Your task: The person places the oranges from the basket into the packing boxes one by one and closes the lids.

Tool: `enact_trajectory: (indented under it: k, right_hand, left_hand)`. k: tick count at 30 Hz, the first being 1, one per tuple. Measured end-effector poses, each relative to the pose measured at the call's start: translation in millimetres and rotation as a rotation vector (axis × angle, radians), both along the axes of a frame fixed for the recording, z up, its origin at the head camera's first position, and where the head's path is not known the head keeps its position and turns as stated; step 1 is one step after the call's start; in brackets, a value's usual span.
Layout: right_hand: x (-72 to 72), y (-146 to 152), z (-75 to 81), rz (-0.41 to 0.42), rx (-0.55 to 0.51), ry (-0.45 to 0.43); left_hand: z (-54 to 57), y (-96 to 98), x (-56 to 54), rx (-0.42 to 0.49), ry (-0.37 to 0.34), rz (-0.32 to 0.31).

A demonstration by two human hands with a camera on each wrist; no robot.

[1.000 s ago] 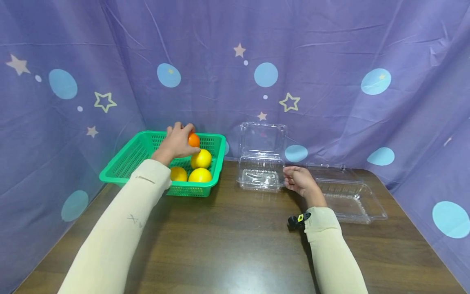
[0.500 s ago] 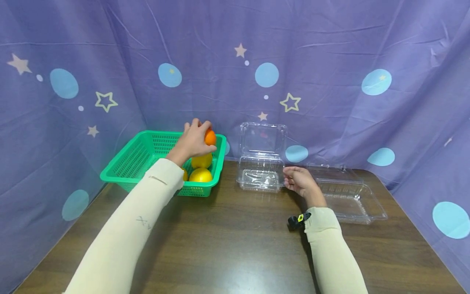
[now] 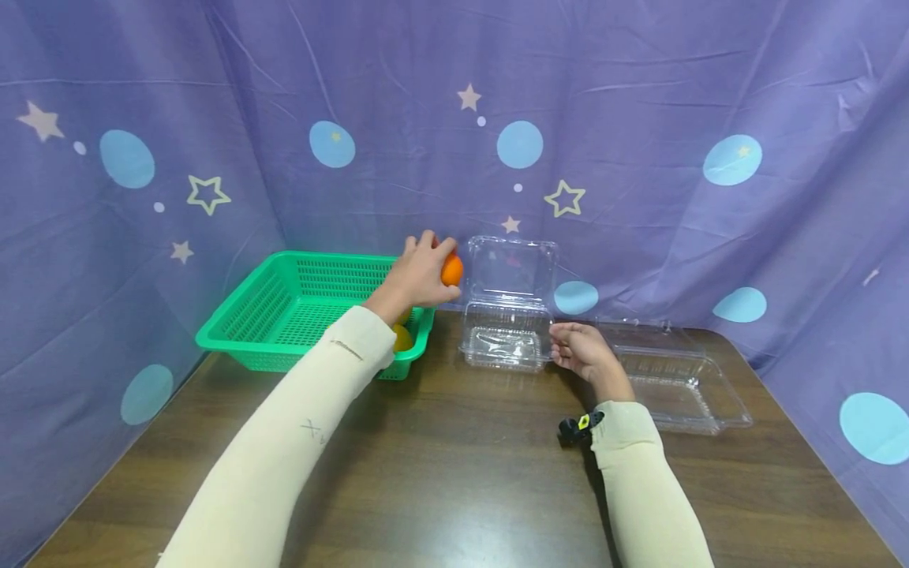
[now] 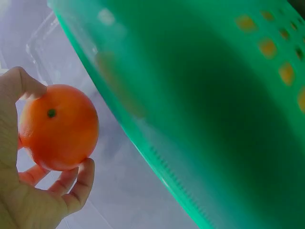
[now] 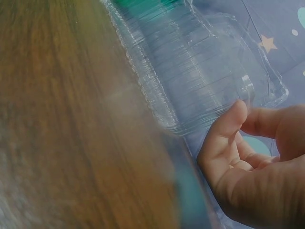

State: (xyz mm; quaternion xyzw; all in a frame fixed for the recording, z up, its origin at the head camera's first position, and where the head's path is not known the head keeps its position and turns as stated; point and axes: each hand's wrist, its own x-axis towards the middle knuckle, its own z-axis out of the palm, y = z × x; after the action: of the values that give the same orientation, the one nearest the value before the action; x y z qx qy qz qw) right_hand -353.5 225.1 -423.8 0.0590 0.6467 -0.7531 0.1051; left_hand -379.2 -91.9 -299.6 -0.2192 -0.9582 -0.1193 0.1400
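My left hand (image 3: 419, 274) holds an orange (image 3: 452, 270) in the air, just past the right rim of the green basket (image 3: 245, 312). In the left wrist view the orange (image 4: 64, 131) shows its small green stem end, with thumb and fingertips curled round it. A small clear plastic clamshell container (image 3: 506, 347) stands to the right with its lid raised. At its right side my right hand (image 3: 581, 349) pinches the rim between thumb and forefinger, as the right wrist view shows at the clear wall (image 5: 186, 76). Yellow fruit (image 3: 403, 339) in the basket is mostly hidden behind the left arm.
A second, longer clear container (image 3: 675, 386) lies with its lid up, right of my right hand. All of it stands on a brown wooden table (image 3: 454, 473), with a purple patterned curtain (image 3: 398, 95) close behind and at both sides.
My left hand has carried the orange rightward, from over the basket to beyond its right rim, towards the small container. My right hand has stayed at that container's rim.
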Motion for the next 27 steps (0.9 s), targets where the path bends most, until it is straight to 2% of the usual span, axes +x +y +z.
enact_trajectory:
  k: [3,8,15,27]
  right_hand:
    - [0.3,-0.1,0.3,-0.005,0.000,0.001]
    - [-0.4,-1.4,0.0,-0.013,-0.007,-0.003]
    - [-0.4,-2.6,0.8,-0.020,-0.005,-0.002]
    - [2.0,0.0,0.6,-0.019,0.009,0.001]
  left_hand:
    - [-3.5,10.4,0.6,-0.016,0.005,-0.020]
    - [-12.6,24.8,1.5,-0.031,-0.030,-0.052]
    - [-26.4,41.4,2.6,-0.051,-0.060,-0.063]
    - [-51.2,69.4,4.7,-0.033,-0.108,-0.116]
